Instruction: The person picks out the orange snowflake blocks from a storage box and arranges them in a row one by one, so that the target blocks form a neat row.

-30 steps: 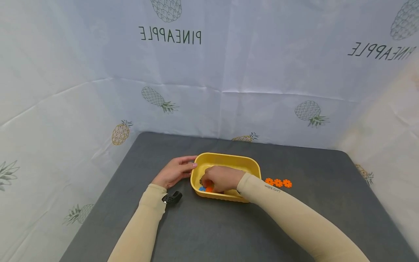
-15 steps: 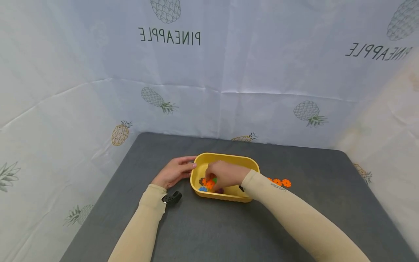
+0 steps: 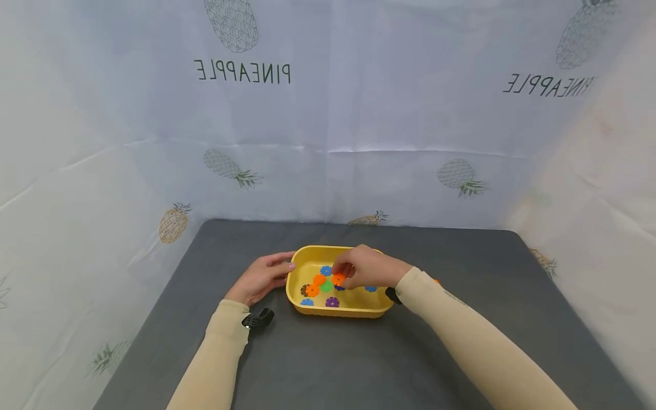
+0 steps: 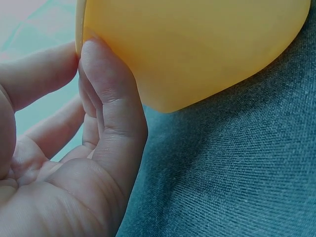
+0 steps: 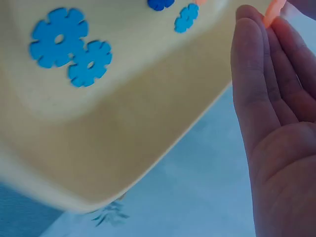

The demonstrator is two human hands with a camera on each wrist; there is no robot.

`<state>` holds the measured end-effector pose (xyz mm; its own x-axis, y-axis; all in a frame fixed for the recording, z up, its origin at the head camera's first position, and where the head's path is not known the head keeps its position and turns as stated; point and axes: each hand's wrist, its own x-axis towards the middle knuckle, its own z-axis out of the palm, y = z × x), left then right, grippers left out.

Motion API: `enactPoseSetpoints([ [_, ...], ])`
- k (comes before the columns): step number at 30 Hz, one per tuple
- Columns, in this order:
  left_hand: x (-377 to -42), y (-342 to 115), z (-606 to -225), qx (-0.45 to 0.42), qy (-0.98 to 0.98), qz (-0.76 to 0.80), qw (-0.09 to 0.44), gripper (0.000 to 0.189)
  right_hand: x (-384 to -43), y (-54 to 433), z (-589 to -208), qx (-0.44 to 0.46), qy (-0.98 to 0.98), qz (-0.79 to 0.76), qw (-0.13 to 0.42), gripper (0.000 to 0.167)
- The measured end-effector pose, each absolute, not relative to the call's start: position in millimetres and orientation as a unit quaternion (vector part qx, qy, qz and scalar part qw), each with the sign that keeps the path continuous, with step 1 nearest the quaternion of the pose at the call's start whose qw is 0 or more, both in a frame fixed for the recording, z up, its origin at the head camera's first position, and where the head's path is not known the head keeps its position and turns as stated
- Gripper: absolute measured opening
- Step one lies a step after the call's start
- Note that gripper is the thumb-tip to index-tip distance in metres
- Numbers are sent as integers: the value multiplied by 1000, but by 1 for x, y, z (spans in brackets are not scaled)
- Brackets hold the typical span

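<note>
A yellow plastic bin [image 3: 359,312] sits on the dark grey table. Inside it lie several flower-shaped plastic discs: a green one [image 3: 326,286], a purple one [image 3: 332,302], a blue one [image 3: 326,270], others orange and brown. My left hand [image 3: 261,279] holds the bin's left end, thumb and a finger meeting at the rim in the left wrist view. Over the right half of the bin, my right hand [image 3: 371,267] pinches an orange disc [image 5: 273,12] between its fingertips. Two light-blue discs [image 5: 58,38] lie on the bin floor in the right wrist view.
A sliver of orange disc [image 3: 437,281] shows on the table beyond the right sleeve [image 3: 461,324], which hides the rest there. A white cloth with pineapple prints [image 3: 328,114] hangs behind and beside the table.
My right hand has risen and moved rightward from among the discs, with an orange disc now in its fingertips. More discs show in the bin. The head view has shifted slightly; my left hand stays put.
</note>
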<state>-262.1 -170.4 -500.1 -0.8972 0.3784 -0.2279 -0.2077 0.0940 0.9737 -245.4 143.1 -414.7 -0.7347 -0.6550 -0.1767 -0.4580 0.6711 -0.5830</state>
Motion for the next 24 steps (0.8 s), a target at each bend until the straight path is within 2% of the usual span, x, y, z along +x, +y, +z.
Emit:
enactPoseSetpoints([
  [13,-261,-168,-501,61,717,660,217,62,-219,226,-427,-168,906,-381,78,34],
  [19,-260,-169,-499,59,717,657,224,66,-209,266,-445,-120,899,-419,31,38],
  [24,-260,-166,-498,53,718,658,223,66,-202,306,-465,-69,898,-435,12,41],
])
